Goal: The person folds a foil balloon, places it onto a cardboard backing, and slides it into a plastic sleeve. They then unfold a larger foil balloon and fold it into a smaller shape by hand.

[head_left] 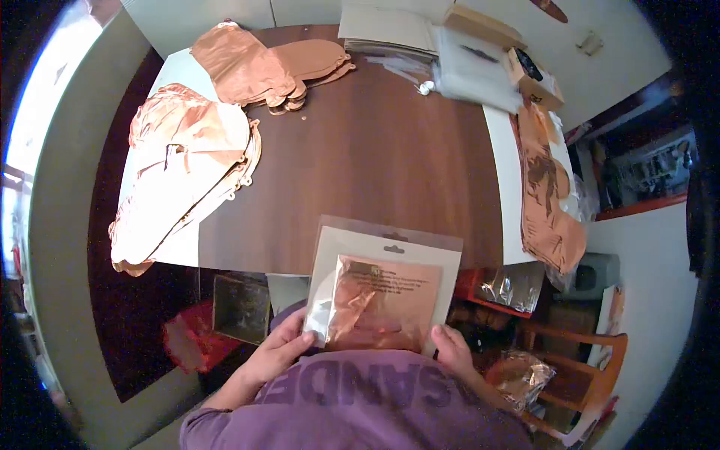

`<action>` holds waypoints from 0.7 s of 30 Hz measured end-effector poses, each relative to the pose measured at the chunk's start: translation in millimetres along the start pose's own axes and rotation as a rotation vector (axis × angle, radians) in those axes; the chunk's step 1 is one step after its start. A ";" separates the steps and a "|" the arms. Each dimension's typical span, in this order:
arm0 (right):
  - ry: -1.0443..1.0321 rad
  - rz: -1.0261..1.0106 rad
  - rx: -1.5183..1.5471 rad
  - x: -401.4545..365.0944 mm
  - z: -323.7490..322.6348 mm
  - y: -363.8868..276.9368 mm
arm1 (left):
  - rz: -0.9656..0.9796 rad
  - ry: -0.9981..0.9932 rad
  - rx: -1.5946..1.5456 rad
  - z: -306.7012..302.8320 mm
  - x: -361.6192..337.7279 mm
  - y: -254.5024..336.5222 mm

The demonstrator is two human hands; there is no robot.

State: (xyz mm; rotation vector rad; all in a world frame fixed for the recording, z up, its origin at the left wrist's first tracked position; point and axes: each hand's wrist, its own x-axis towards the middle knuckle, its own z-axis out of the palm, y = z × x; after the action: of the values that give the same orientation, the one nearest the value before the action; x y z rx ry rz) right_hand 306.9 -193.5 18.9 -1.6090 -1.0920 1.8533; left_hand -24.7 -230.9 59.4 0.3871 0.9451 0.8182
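Note:
A clear plastic packet (450,300) with a hang-hole at its top is held in front of my body, tilted up at the table's near edge. Inside it lie a white backing card (324,251) and a folded rose-gold foil piece (390,315) with small dark print, too small to read. My left hand (286,341) grips the packet's lower left edge, thumb on the front. On the lower right edge, my right hand (452,350) closes with its thumb on the front. The fingers behind the packet are hidden.
Flat rose-gold foil balloons (187,157) lie at the table's left, with another pile (244,67) behind. Card sheets (386,30) and clear plastic bags (476,71) sit at the back. More foil (551,195) lines the right edge. A wooden chair (592,375) stands at lower right.

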 end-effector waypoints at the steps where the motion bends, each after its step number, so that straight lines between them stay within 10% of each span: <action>1: -0.011 -0.029 0.006 2.7 0.5 -0.8 | 0.056 -0.001 0.001 -0.8 1.9 -0.2; 4: -0.208 -0.035 0.111 18.6 4.3 -39.4 | 0.120 0.049 0.317 5.6 18.7 11.6; 10: -0.007 -0.441 0.048 50.2 30.4 -43.7 | 0.477 0.336 0.563 3.8 64.8 -12.8; 21: 0.182 -0.460 -0.113 71.1 20.5 -36.2 | 0.612 0.362 1.083 -7.7 89.2 -5.0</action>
State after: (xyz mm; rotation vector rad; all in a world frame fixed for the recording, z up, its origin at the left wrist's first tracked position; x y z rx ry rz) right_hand 266.0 -123.4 4.7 -1.4024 -1.3659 1.3429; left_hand 0.0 -166.4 2.1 1.5602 1.6118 0.8725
